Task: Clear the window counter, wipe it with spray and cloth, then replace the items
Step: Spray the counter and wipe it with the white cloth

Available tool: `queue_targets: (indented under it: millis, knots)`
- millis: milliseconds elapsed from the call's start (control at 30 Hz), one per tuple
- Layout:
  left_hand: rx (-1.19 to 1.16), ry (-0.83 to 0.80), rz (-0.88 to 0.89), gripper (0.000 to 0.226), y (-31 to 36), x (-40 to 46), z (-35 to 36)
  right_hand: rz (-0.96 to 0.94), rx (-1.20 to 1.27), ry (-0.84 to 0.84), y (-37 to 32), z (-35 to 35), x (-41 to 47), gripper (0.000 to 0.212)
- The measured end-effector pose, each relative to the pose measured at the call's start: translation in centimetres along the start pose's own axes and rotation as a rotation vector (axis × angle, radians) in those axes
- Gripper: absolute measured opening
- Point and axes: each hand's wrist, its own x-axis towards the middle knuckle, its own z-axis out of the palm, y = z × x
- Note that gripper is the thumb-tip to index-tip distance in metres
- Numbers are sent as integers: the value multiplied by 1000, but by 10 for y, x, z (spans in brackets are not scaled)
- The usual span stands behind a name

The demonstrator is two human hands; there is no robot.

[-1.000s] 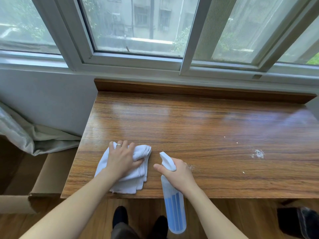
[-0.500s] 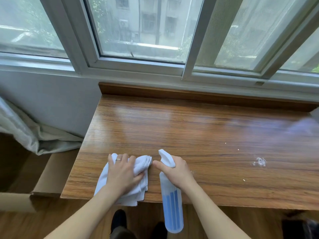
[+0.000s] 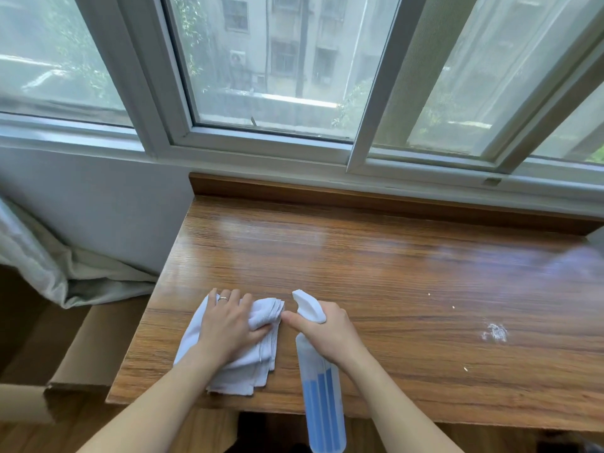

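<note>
A folded white cloth (image 3: 253,371) lies on the wooden window counter (image 3: 376,263) near its front left corner. My left hand (image 3: 228,325) rests on top of the cloth with the thumb curled round its right edge. My right hand (image 3: 327,331) grips the neck of a spray bottle (image 3: 323,407), index finger stretched along the white nozzle, which points away toward the window. The bottle holds blue liquid and its base hangs past the counter's front edge. A white smear (image 3: 495,332) and a few crumbs (image 3: 453,307) sit on the counter to the right.
A wooden lip (image 3: 359,197) backs the counter under the white window frame (image 3: 261,152). A cardboard box (image 3: 85,364) and a grey-white sheet (image 3: 65,276) sit left of the counter, below its level. Floor shows beneath the front edge.
Both hands have kept their hold while shifting slightly closer together near the front edge. The view has tilted up, showing more window.
</note>
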Motion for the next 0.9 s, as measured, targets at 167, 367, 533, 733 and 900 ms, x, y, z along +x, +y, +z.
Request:
queue_targets:
  millis: [167, 367, 533, 733, 900]
  knots:
    - [6, -19, 74, 62, -25, 37, 1, 64, -27, 35, -12, -1, 18, 50]
    - [-14, 3, 76, 55, -27, 42, 1, 127, -26, 89, -22, -3, 34, 52]
    - [-47, 23, 69, 54, -29, 40, 3, 148, -83, 140, -32, -6, 40, 56]
    - [-46, 32, 61, 55, -28, 41, 6, 128, -39, 118, -36, -12, 48, 51]
    - [-46, 24, 41, 54, -27, 41, 8, 120, -68, 86, -33, -14, 54, 52]
